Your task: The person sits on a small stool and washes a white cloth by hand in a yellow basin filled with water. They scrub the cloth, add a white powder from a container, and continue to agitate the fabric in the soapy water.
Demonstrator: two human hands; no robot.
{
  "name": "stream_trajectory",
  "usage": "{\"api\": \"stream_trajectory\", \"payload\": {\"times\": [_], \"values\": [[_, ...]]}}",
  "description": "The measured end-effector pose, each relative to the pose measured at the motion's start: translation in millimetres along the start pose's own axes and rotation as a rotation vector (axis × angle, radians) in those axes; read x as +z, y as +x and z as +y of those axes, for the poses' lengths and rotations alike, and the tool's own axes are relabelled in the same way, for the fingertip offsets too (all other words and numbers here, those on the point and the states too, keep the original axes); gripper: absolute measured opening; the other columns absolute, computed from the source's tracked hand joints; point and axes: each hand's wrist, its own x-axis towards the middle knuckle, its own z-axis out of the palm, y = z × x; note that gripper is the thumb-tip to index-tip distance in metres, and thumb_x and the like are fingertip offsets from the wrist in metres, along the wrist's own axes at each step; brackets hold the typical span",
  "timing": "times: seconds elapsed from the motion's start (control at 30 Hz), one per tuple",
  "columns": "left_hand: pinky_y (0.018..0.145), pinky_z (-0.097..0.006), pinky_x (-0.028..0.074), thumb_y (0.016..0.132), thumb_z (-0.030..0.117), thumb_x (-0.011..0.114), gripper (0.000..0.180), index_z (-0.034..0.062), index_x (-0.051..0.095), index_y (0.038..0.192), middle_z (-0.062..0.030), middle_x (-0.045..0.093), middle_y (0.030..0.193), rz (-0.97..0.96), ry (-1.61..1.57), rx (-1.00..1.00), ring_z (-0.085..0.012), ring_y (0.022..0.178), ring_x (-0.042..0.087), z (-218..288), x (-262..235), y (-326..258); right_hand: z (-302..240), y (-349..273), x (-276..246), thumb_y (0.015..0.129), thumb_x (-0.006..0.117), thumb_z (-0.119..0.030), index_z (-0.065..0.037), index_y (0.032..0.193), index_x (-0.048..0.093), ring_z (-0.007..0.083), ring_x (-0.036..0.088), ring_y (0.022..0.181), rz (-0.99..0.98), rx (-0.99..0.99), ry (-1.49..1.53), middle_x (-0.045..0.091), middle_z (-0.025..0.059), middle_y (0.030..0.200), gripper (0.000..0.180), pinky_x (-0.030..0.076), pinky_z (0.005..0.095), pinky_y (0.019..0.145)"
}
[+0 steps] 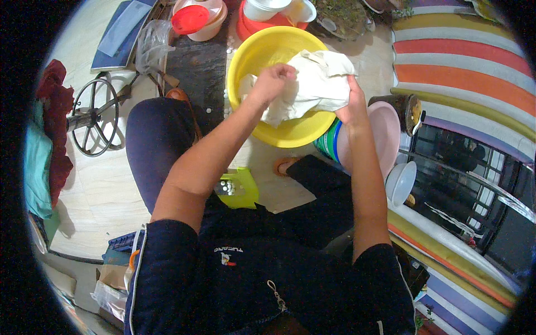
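Right hand gripping the cloth over the right rim of the basin, I hold my left hand curled above the basin's middle, though whether it pinches fabric I cannot tell. If my right grip slackens, loose folds could slide over the basin's near rim onto the floor.

Left grip curled, right grip clasping

The pale tiled floor bears a dark strip, small white pieces and a lime-green tray.
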Motion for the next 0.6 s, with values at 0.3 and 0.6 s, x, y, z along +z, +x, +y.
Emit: {"api": "stream_trajectory", "payload": {"times": [0.3,0.6], "values": [[0.088,-0.036,0.04,0.06,0.032,0.078,0.079,0.009,0.043,0.127,-0.0189,0.048,0.106,0.178,0.432,0.456,-0.0295,0.102,0.048,15,26,-22,-11,-17,35,0.095,0.025,-0.033,-0.004,0.128,0.038,0.0312,0.047,0.113,-0.136,0.013,0.155,0.047,0.0119,0.126,0.046,0.037,0.0451,0.096],[0.102,-0.042,0.028,0.068,0.017,0.066,0.061,0.0149,0.046,0.126,-0.0169,0.043,0.129,0.042,0.573,0.852,-0.0366,0.121,0.036,54,12,-16,-12,-29,39,0.095,0.028,-0.031,-0.004,0.128,0.038,0.0234,0.05,0.11,-0.17,0.085,-0.04,0.05,0.009,0.123,0.044,0.039,0.0378,0.094]]}}
